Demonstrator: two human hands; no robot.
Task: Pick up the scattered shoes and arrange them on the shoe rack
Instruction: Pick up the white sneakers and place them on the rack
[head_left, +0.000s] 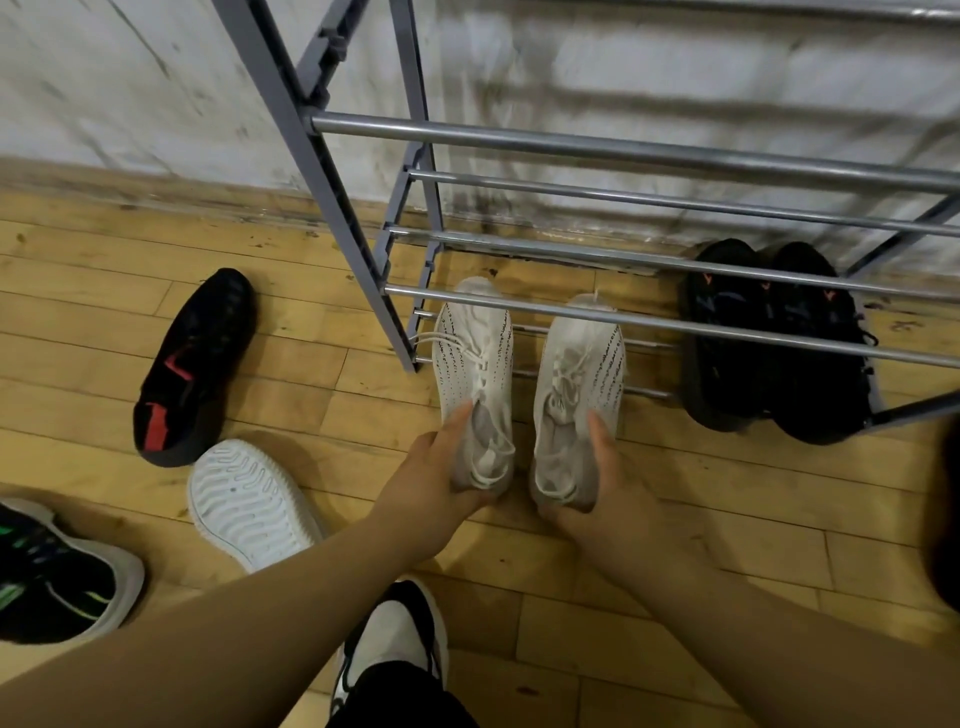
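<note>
- Wooden floor (675, 545) is running up to a scuffed pale wall (130, 78) in the head view, with the grey shoe rack (571, 137) standing against it.
- The left hand (436, 478) is gripping the heel of the left white sneaker (475, 343), fingers curled round it. The right hand (602, 499) is clasping the right white sneaker (582, 353) the same way.
- Both sneakers are lying toe-first on the rack's lowest bars, heels jutting out in front of the rack.
- A black pair (779, 343) is already sitting on that tier, towards the rack's right end.
- Left of the rack, a black shoe with red marks (197, 364), an upturned white shoe (249, 499) and a black-and-green shoe (52, 571) are lying loose, so the job is looking roughly half done.
- Dark markings are running along the white sneakers' sides, too small to read, and no brand is showing.
</note>
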